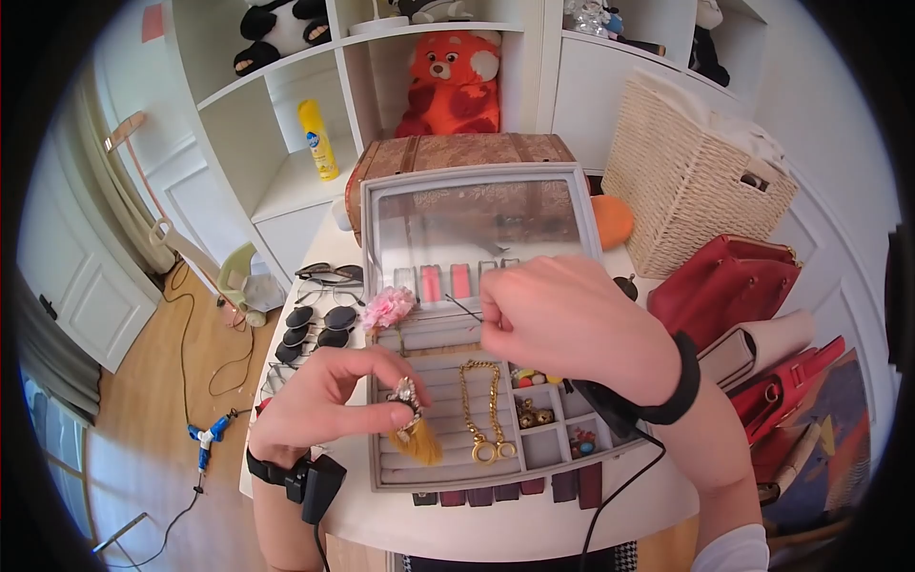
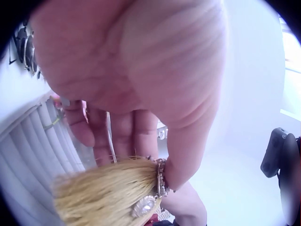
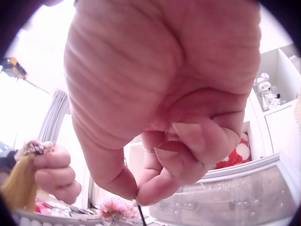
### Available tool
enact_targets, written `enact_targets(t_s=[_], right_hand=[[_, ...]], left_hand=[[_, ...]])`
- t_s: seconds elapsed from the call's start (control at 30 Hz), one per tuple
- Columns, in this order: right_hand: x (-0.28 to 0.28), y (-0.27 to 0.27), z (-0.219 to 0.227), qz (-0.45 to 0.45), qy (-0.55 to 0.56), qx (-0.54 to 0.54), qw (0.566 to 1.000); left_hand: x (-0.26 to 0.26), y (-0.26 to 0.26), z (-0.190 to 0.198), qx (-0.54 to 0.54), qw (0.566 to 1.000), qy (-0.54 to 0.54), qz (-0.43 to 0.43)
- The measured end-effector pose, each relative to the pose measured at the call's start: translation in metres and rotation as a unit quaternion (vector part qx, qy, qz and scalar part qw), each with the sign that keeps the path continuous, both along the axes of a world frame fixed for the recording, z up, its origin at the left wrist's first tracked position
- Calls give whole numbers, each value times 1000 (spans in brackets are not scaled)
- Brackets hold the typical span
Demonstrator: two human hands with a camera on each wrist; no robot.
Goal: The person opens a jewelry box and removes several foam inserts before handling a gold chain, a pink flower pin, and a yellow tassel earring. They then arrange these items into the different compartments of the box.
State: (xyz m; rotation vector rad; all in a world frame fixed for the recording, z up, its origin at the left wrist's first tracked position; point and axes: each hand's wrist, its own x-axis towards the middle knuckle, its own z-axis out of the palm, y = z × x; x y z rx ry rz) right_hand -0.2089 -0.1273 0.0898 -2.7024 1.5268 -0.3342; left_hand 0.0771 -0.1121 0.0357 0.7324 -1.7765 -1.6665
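A straw-yellow tassel (image 1: 416,446) is clamped by its jeweled top between thumb and fingers of the left hand (image 1: 334,396), above the left part of an open gray jewelry box (image 1: 448,484) on the white tabletop (image 1: 381,529). Its long axis is tilted slightly, the loose fringe pointed down toward the wearer; fine strands are gathered under a silvery, sparkling cap, with a clear oval gem hung beside them. A thin dark stick (image 3: 141,214) is pinched, slanting, by the right hand's (image 1: 562,305) fingertips.
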Motion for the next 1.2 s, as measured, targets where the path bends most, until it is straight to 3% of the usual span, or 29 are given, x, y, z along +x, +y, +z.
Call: enact_targets(t_s=[0.03,0.13,0.2,0.23,0.3,0.47,0.57,0.63,0.7,0.83,0.93,1.0,1.07,1.2], right_hand=[[3,-4,-5,21,15,-68,997],[2,-19,-18,60,25,-94,994],[4,-18,-16,37,55,-70,995],[6,-19,-16,13,74,-44,996],[3,-26,-20,15,90,-50,995],[-2,-30,-22,31,134,-71,988],[-2,-12,-5,20,100,-29,994],[-5,9,17,-9,27,97,995],[-19,25,24,-28,-21,101,994],[-42,47,31,-72,-117,113,984],[-58,66,30,-76,-104,97,987],[-69,77,28,-75,-107,86,988],[-83,88,25,-126,-204,138,961],[-98,105,16,-134,-205,164,955]], left_hand=[[-1,2,0,8,1000,-11,13],[-8,3,-2,66,996,-55,36],[-13,2,-8,113,990,-58,62],[-13,2,-7,115,990,-49,66],[-11,1,-4,97,983,-135,74],[-13,1,-10,85,989,-109,53],[-10,-1,-10,74,992,-83,67],[-7,-3,-11,73,993,-66,72],[-8,-5,-18,81,994,-26,68],[-9,-3,-10,21,995,-48,82],[-5,-2,-5,-1,993,-51,107],[-3,0,-2,23,991,-55,117],[-5,1,-3,78,988,-30,127],[-8,2,-6,68,990,-43,118]])
